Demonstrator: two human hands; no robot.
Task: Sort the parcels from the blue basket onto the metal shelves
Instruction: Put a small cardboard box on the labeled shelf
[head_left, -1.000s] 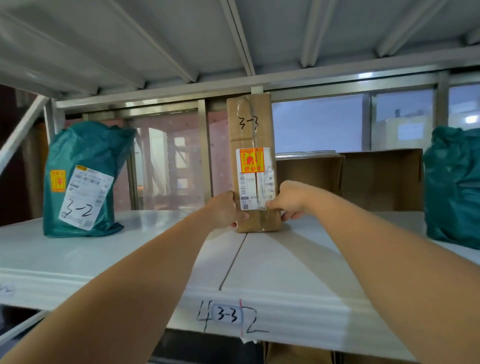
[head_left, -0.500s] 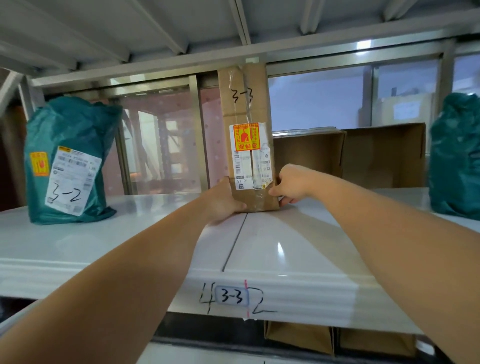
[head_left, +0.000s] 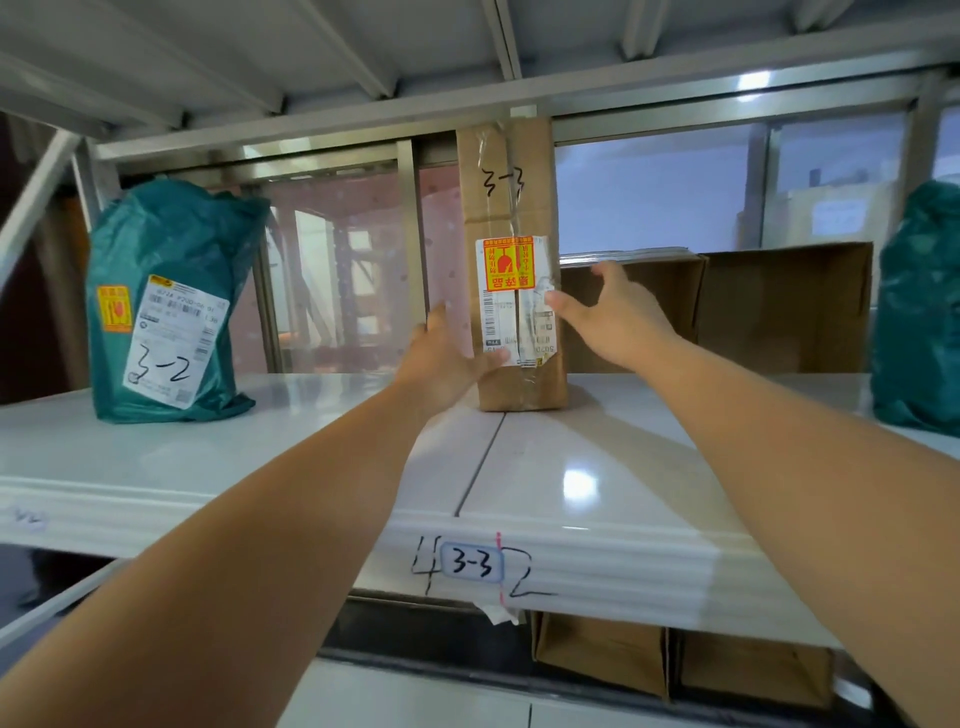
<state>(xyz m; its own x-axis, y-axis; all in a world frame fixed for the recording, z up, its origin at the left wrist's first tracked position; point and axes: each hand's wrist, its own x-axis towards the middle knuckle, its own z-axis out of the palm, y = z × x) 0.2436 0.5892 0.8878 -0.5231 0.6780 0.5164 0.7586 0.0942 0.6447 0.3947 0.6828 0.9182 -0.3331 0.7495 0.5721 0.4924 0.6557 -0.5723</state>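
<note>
A tall brown cardboard parcel (head_left: 511, 208) marked "3-3" stands upright on the white metal shelf (head_left: 597, 467), above the shelf tag "3-3" (head_left: 471, 565). My left hand (head_left: 441, 358) lies against its lower left side, thumb across the front label, fingers spread. Beside the parcel's right edge, my right hand (head_left: 613, 312) is spread with straight fingers, thumb tip at the label; whether it touches is unclear. The blue basket is out of view.
A teal bag parcel marked "3-2" (head_left: 166, 301) stands at the shelf's left. Another teal bag (head_left: 919, 306) sits at the far right. Open brown boxes (head_left: 779, 306) stand behind the tall parcel. More cardboard boxes (head_left: 675, 654) sit on the shelf below.
Both hands gripped the parcel's base; now their fingers are spread and both have risen to the label's height. The parcel stands on the shelf.
</note>
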